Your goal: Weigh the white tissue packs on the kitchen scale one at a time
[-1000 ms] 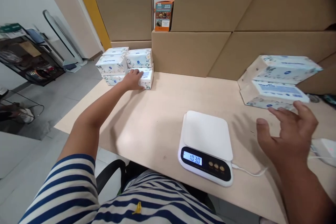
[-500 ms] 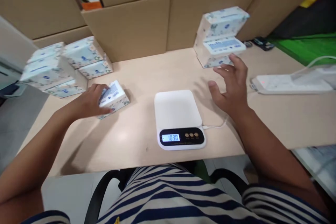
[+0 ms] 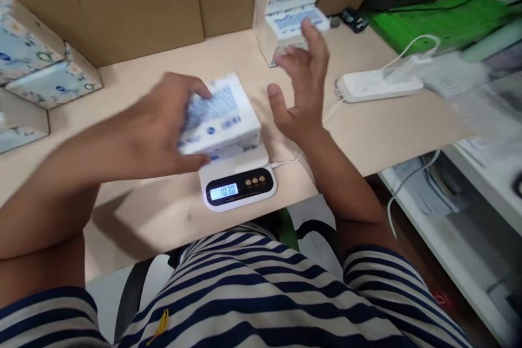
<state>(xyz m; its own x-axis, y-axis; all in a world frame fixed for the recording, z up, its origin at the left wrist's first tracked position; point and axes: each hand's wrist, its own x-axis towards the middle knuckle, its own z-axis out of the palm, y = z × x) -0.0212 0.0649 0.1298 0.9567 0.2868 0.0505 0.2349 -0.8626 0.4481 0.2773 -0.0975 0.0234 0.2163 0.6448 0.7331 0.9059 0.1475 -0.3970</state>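
Note:
A white pack of tissues [image 3: 234,117] with blue print is in the grip of my left hand [image 3: 153,128], its thumb and fingers on opposite sides. The pack is over the plate of a white digital scale [image 3: 269,187] and hides most of it; I cannot tell whether they touch. The scale's lit display [image 3: 223,191] reads 103.0, with a faint mark in front. To the right of the pack, my right hand [image 3: 302,95] hovers with fingers apart, holding nothing. Behind it stand two stacked tissue packs [image 3: 293,22].
More floral tissue packs [image 3: 55,84] are stacked at the left. Cardboard boxes [image 3: 155,5] line the back of the table. A white power strip [image 3: 379,86] with cables lies at the right, near a green surface [image 3: 411,30]. A white shelf [image 3: 432,212] stands below, right.
My left hand has carried the tissue pack from the left of the table rightward to above the scale. The view has turned to the right. My right hand stays open.

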